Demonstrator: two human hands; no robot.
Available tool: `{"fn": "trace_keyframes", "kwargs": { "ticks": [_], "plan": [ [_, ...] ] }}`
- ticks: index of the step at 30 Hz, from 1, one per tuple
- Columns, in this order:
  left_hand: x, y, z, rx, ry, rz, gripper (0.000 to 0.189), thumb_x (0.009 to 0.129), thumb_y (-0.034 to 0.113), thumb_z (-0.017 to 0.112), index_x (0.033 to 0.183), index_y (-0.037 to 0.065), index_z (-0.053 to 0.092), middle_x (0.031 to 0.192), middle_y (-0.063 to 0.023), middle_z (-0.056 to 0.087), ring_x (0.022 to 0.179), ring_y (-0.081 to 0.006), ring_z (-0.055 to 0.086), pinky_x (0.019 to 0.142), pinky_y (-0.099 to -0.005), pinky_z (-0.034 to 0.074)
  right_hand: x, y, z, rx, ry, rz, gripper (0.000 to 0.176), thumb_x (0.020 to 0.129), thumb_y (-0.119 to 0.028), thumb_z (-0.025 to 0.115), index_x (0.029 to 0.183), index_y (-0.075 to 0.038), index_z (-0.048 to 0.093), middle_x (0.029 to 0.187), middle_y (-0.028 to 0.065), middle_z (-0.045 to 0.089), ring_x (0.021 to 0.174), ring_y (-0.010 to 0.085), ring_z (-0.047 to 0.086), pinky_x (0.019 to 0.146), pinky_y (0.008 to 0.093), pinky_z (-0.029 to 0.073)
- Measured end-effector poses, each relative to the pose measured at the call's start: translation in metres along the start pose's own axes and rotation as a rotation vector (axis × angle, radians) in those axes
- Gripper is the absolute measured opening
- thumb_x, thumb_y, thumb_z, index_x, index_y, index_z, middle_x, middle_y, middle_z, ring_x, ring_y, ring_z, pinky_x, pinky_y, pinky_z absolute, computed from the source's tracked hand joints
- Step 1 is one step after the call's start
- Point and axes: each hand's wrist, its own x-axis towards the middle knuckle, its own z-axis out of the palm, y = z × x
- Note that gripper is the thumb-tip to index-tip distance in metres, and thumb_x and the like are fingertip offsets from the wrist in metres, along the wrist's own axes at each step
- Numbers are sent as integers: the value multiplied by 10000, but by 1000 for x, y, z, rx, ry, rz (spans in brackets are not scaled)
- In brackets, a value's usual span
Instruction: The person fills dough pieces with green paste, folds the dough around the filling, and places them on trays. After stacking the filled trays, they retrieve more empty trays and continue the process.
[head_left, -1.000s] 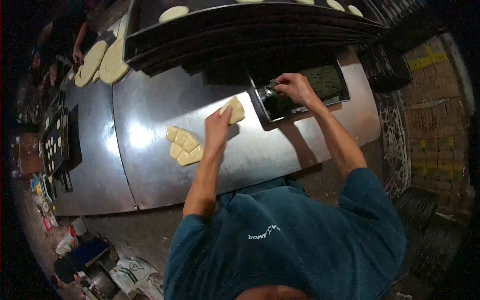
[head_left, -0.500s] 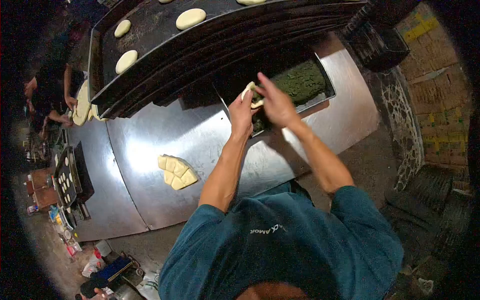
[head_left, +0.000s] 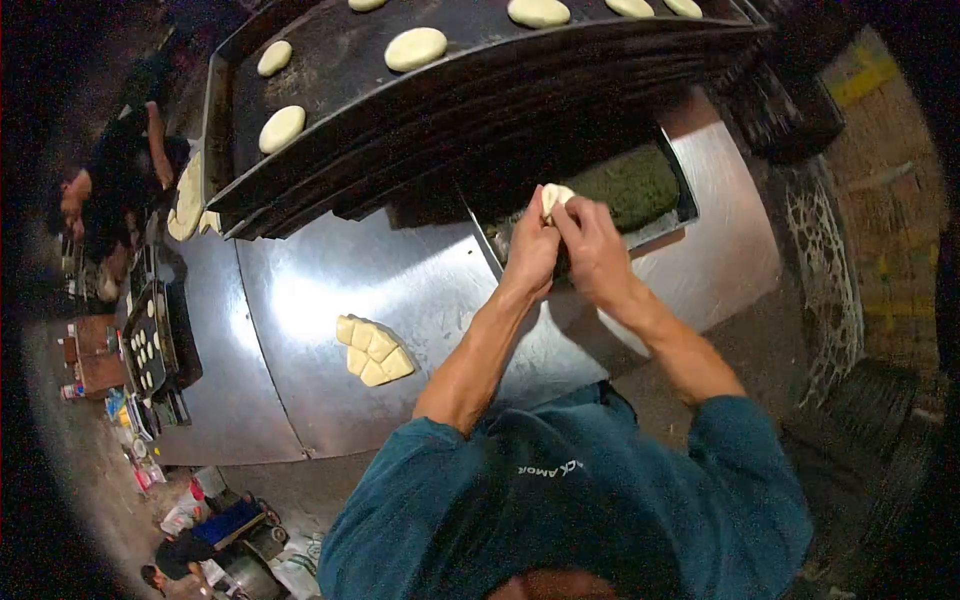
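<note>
A small piece of pale dough (head_left: 556,198) is pinched between my two hands, above the near side of a metal tray. My left hand (head_left: 531,252) wraps round it from the left, while the fingers of my right hand (head_left: 594,245) press its edge from the right. Most of the dough is covered by my fingers. Dark green filling (head_left: 640,187) lies in the tray (head_left: 668,222) beneath and beyond my hands. To the left, several cut dough pieces (head_left: 374,350) sit in a cluster on the metal table.
Stacked black baking trays (head_left: 330,125) stand across the back, the top one bearing flat dough rounds (head_left: 416,48). Another tray of rounds (head_left: 147,345) is at the far left. One co-worker (head_left: 120,180) is at upper left, another (head_left: 180,555) at lower left. Cardboard boxes (head_left: 885,200) are on the right.
My right hand has come in from above the filling to close on the dough. The dough, open with green filling showing before, is now gathered between both hands. The view has shifted slightly.
</note>
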Motion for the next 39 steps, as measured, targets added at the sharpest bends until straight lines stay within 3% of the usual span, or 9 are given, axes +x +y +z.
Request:
{"fn": "trace_keyframes", "kwargs": {
  "ticks": [4, 8, 9, 16, 26, 30, 33, 36, 39],
  "plan": [
    [-62, 61, 4, 278, 16, 67, 349, 929, 53, 471, 1272, 1, 508, 1135, -92, 592, 900, -144, 595, 793, -269, 494, 21, -10, -39, 110, 2, -142, 249, 717, -32, 604, 965, -34, 592, 893, 116, 582, 792, 306, 574, 665, 378, 497],
    [-49, 73, -33, 661, 207, 849, 298, 979, 196, 403, 1019, -10, 615, 977, -87, 620, 841, -147, 588, 739, -252, 467, 45, -50, -49, 422, -181, 27, 223, 725, -55, 646, 941, -46, 594, 855, 119, 580, 747, 306, 595, 630, 374, 499],
    [-50, 69, -33, 139, 172, 556, 316, 975, 241, 409, 907, -3, 598, 900, -86, 610, 785, -149, 578, 699, -258, 460, 52, -61, -47, 441, -273, 138, 224, 727, -62, 660, 939, -47, 590, 858, 122, 576, 743, 305, 599, 625, 374, 500],
    [-74, 100, -70, -338, 277, 135, 431, 988, 300, 375, 750, 7, 582, 681, -38, 562, 558, -94, 478, 525, -238, 389, 31, -120, 9, 362, 68, -208, 314, 715, 24, 674, 1010, -43, 591, 884, 109, 561, 778, 251, 604, 645, 336, 501],
    [-150, 117, -140, -70, 229, 198, 554, 996, 433, 280, 965, -13, 607, 731, -69, 600, 594, -115, 556, 499, -254, 455, 39, -192, 16, 690, -228, 67, 141, 731, -19, 676, 829, 12, 580, 837, 67, 575, 646, 122, 546, 574, 256, 470],
    [-160, 118, -159, 171, 322, 189, 525, 990, 391, 328, 848, -18, 624, 627, -29, 555, 539, -99, 515, 437, -235, 388, 30, -210, 37, 500, -397, -101, 246, 744, -38, 631, 986, -14, 593, 917, 131, 584, 787, 264, 611, 674, 333, 528],
    [-173, 105, -166, -306, 378, 57, 549, 987, 425, 315, 796, 5, 612, 597, -47, 528, 504, -107, 474, 473, -250, 401, -10, -239, 46, 249, -93, -436, 281, 749, 11, 577, 1030, 7, 570, 1050, 135, 554, 867, 286, 580, 711, 347, 522],
    [-201, 77, -157, -448, 248, -215, 618, 982, 498, 244, 915, -3, 600, 699, -63, 561, 557, -129, 514, 500, -278, 432, -46, -238, 32, 80, -269, -390, 313, 727, -23, 619, 1038, -20, 579, 1055, 125, 554, 866, 272, 575, 733, 352, 517],
    [-228, 27, -167, 128, -40, -381, 544, 966, 487, 319, 1062, 19, 579, 818, -139, 613, 772, -214, 631, 653, -314, 495, -84, -211, 25, 62, -458, -269, 218, 738, -18, 587, 955, -38, 597, 952, 98, 573, 849, 267, 573, 706, 357, 522]
  ]
}}
